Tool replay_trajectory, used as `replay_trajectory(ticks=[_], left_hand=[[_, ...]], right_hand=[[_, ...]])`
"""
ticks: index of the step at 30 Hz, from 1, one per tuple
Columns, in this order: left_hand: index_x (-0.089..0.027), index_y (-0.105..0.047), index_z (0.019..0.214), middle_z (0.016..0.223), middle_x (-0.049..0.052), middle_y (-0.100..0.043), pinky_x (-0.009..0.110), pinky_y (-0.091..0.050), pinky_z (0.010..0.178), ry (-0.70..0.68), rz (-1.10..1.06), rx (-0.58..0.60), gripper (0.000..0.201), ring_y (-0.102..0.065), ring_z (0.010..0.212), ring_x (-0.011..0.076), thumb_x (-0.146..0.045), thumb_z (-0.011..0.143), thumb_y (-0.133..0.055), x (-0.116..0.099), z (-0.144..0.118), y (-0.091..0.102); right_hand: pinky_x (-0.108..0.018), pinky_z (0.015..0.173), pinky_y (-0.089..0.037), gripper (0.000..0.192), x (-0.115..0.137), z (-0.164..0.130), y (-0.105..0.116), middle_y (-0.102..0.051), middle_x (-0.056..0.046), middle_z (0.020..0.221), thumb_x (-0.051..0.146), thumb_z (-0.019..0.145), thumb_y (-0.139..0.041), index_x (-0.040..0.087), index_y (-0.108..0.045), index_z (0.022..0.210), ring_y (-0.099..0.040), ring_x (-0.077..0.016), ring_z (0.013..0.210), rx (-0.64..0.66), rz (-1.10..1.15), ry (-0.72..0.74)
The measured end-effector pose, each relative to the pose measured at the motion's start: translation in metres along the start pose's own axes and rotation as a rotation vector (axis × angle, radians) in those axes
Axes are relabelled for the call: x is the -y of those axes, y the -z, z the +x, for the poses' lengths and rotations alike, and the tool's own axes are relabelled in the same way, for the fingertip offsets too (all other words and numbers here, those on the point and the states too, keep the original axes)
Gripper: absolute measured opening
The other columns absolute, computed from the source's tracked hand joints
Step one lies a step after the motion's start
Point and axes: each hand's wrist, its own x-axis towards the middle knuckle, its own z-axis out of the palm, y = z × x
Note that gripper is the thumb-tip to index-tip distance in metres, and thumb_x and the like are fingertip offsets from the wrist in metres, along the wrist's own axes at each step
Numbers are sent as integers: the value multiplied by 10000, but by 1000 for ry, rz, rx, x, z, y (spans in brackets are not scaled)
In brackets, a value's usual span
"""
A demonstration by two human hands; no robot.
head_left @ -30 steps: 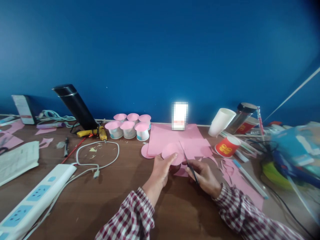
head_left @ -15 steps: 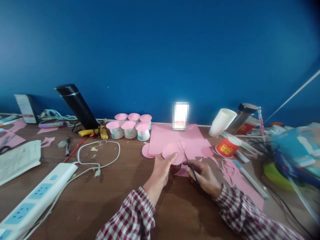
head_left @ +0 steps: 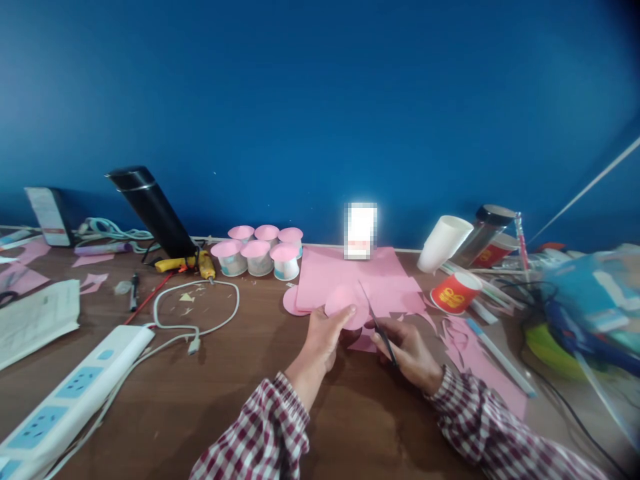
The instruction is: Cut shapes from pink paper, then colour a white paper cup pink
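My left hand (head_left: 323,343) pinches a round piece of pink paper (head_left: 345,303), thumb on top and fingers underneath. Dark-handled scissors (head_left: 384,339) are gripped in my right hand (head_left: 413,353), their blades pointing up and away along the right edge of that round piece. Whether the blades are parted is hard to make out. Behind both hands lie pink paper sheets (head_left: 320,270), with another pink disc (head_left: 290,301) partly under their left corner. A small pink offcut (head_left: 363,340) rests on the table below the held paper.
Several pink-topped cups (head_left: 257,259) stand behind, left of centre. A yellow glue gun (head_left: 205,265), white cable and power strip (head_left: 75,390) occupy the left. To the right are a red paper cup (head_left: 457,293), stacked white cups (head_left: 445,243) and pink scraps (head_left: 480,367). A bright phone (head_left: 361,230) leans on the wall.
The view has shifted very slightly. Both hands keep nearly the same position, with the paper and scissors still held; no clear cutting movement shows.
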Motion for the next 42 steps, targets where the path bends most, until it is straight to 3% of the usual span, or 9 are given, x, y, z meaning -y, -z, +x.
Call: replay_trajectory(ticks=[21, 42], left_hand=[[-51, -658, 895, 781, 147, -693, 307, -506, 591, -8, -14, -17, 472, -651, 678, 220, -339, 548, -796, 4, 2, 2], [-59, -645, 837, 646, 83, -643, 304, -486, 512, -18, -35, 5, 371, -578, 519, 158, -305, 591, -772, 0, 0, 0]], right_hand=[[-209, 406, -391, 382, -1, -1, 0, -497, 39, 500, 468, 772, -611, 135, -641, 956, -459, -92, 419, -15, -12, 16], [-206, 405, -376, 350, 5, -1, 0, -506, 39, 489, 442, 774, -613, 128, -635, 929, -475, -92, 409, -9, -21, -1]])
